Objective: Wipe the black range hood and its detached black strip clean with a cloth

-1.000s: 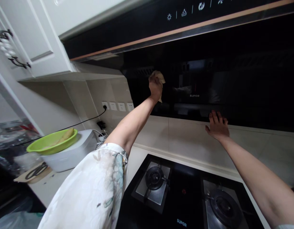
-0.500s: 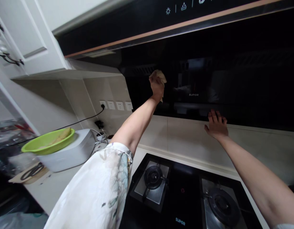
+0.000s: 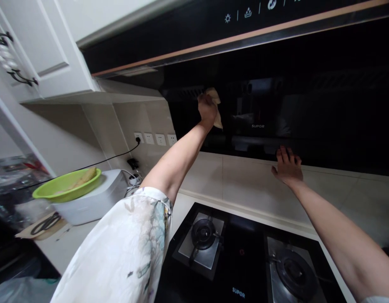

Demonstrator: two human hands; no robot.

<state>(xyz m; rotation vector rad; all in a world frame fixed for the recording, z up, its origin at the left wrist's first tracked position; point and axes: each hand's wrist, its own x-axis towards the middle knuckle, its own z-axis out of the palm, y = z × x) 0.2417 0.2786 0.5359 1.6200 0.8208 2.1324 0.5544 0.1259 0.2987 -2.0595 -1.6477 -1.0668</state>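
My left hand [image 3: 207,108] is closed on a tan cloth [image 3: 217,110] and presses it to the black glass panel of the range hood [image 3: 260,101], left of the SUPOR lettering. Part of the cloth hangs below the fingers. Lower on the right, my right hand [image 3: 289,165] rests with spread fingers at the panel's bottom edge, its palm over the tiled wall; it holds nothing.
Below lies a black gas hob [image 3: 228,235] with two burners. To the left, a green basin [image 3: 68,187] sits on a white box [image 3: 99,198] on the counter. Wall sockets [image 3: 160,139] hold a plugged-in cord. A white cabinet [image 3: 55,50] hangs at upper left.
The cloth has shifted slightly under my left hand, and its lower corner now hangs farther right. My right hand stays in the same spot. The camera view has moved a little.
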